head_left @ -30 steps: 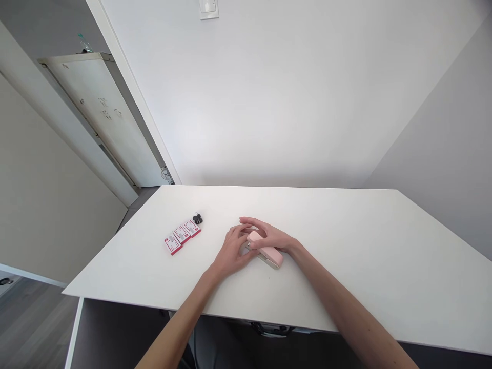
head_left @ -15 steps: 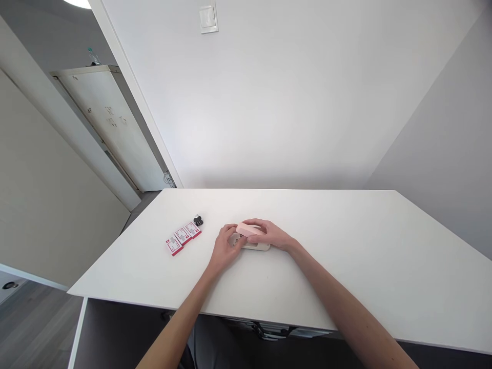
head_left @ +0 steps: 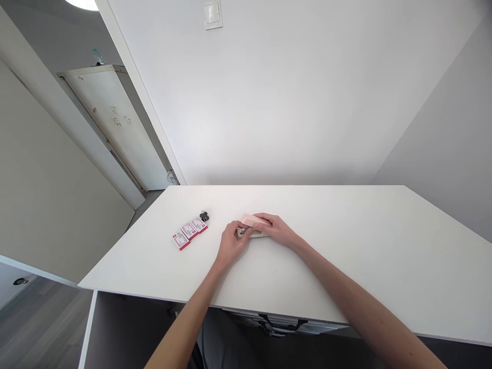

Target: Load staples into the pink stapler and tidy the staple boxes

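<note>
A pink-topped stapler (head_left: 250, 220) with a cream base (head_left: 258, 234) is on the white desk between my hands. My right hand (head_left: 280, 230) is closed around its pink upper part, thumb on the near side and fingers behind. At the left end, the fingers of my left hand (head_left: 232, 243) pinch close to small metal parts (head_left: 242, 231). My fingers cover much of the base and the detail there. To the left lie small red-and-white boxes (head_left: 189, 230) in a slanting row, and a small black object (head_left: 204, 216) touches or nearly touches the farthest one.
The white desk (head_left: 338, 246) reaches back to a plain wall (head_left: 292, 92) with a light switch (head_left: 212, 13). Under its front edge is a dark open space with a black handle (head_left: 282, 323). A pale cabinet (head_left: 115, 123) stands beyond the doorway on the left.
The view has shifted slightly, moving everything a little right and up. The pink top seems tilted differently, and less of the cream base shows. Both hands stay on the stapler.
</note>
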Action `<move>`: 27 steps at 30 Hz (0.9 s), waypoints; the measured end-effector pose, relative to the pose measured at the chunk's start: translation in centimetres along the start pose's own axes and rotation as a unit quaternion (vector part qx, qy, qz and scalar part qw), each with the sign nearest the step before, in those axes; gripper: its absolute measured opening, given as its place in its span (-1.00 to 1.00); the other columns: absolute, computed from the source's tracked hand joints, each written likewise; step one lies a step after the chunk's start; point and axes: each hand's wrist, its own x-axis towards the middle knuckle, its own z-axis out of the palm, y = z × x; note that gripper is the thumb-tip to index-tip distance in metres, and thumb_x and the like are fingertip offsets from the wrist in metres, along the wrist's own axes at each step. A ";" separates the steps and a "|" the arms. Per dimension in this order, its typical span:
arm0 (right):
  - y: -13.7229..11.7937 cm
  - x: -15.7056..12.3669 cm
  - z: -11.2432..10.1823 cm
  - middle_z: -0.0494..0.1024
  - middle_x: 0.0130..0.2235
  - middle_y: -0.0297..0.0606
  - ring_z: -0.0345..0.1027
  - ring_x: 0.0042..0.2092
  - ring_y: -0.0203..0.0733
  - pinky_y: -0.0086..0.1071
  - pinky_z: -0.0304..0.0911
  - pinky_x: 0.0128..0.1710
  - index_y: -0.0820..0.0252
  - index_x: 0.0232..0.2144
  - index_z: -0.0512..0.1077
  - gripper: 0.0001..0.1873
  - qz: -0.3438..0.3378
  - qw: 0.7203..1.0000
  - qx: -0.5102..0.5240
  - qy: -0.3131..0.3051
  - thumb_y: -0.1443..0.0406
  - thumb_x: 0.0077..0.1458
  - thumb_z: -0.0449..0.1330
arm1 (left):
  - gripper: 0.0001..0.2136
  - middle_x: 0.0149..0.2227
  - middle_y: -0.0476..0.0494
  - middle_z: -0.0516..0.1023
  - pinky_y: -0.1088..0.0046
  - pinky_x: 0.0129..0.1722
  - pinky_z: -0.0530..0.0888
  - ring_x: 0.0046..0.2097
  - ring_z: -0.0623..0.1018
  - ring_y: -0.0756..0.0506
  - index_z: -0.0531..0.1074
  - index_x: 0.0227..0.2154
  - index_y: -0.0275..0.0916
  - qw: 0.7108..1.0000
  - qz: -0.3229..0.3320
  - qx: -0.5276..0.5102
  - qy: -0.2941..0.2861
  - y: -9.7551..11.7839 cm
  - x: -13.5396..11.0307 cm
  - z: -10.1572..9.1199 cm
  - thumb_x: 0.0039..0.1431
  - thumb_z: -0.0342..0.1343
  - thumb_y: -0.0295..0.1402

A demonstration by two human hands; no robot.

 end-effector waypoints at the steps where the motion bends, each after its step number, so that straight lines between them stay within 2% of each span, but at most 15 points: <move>1: 0.0 -0.1 0.0 0.66 0.10 -0.24 0.53 0.10 0.12 0.00 0.38 0.15 -0.05 0.13 0.57 -0.52 0.004 1.000 0.004 -0.001 -0.05 0.25 0.31 | -0.77 -0.19 -0.06 0.62 0.32 -0.26 0.42 -0.30 0.46 -0.10 0.54 -0.19 -0.11 1.000 -0.004 -0.001 -0.001 0.0 0.0 0.0 0.32 0.20 -0.07; 5: 0.0 -0.4 0.1 0.65 0.09 -0.24 0.52 0.09 0.11 -0.02 0.39 0.12 -0.06 0.14 0.56 -0.49 0.010 1.000 0.018 0.000 -0.08 0.25 0.31 | -0.77 -0.16 -0.07 0.62 0.31 -0.23 0.45 -0.27 0.49 -0.10 0.54 -0.21 -0.12 1.000 0.000 -0.009 -0.008 -0.2 0.0 0.0 0.32 0.21 -0.08; 10: 0.2 -0.5 0.3 0.63 0.05 -0.24 0.49 0.02 0.02 -0.10 0.38 0.08 -0.04 0.16 0.55 -0.48 -0.014 0.999 0.029 -0.003 -0.11 0.28 0.28 | -0.85 -0.11 -0.12 0.61 0.23 -0.07 0.51 -0.06 0.57 -0.19 0.53 -0.25 -0.11 0.999 0.025 -0.031 -0.030 -0.4 -0.1 0.4 0.29 0.25 -0.16; 14: 0.2 -0.6 0.4 0.62 0.00 -0.22 0.46 -0.04 -0.04 -0.14 0.37 0.04 -0.03 0.15 0.54 -0.47 -0.025 0.997 0.059 -0.033 -0.14 0.30 0.25 | -0.86 -0.08 -0.12 0.61 0.12 0.07 0.49 0.04 0.58 -0.24 0.53 -0.31 -0.10 0.998 0.035 -0.032 -0.049 -0.3 -0.3 0.6 0.23 0.32 -0.18; 21: 0.4 -0.4 0.4 0.60 0.13 -0.19 0.45 0.08 0.02 -0.08 0.35 0.11 -0.05 0.16 0.54 -0.46 -0.019 0.997 0.066 -0.040 -0.15 0.30 0.25 | -0.78 -0.13 -0.07 0.64 0.21 -0.03 0.52 -0.09 0.59 -0.18 0.48 -0.21 -0.11 0.996 0.026 -0.070 -0.040 -0.4 -0.5 0.6 0.21 0.34 -0.15; 27: 0.1 -0.4 0.5 0.63 0.03 -0.20 0.47 0.06 0.03 -0.07 0.35 0.11 -0.07 0.22 0.51 -0.45 -0.021 0.996 0.066 -0.054 -0.12 0.33 0.23 | -0.87 -0.10 -0.13 0.60 0.25 -0.09 0.55 -0.05 0.59 -0.19 0.59 -0.15 -0.06 0.994 0.056 -0.068 -0.066 -0.7 -0.7 0.7 0.33 0.23 -0.19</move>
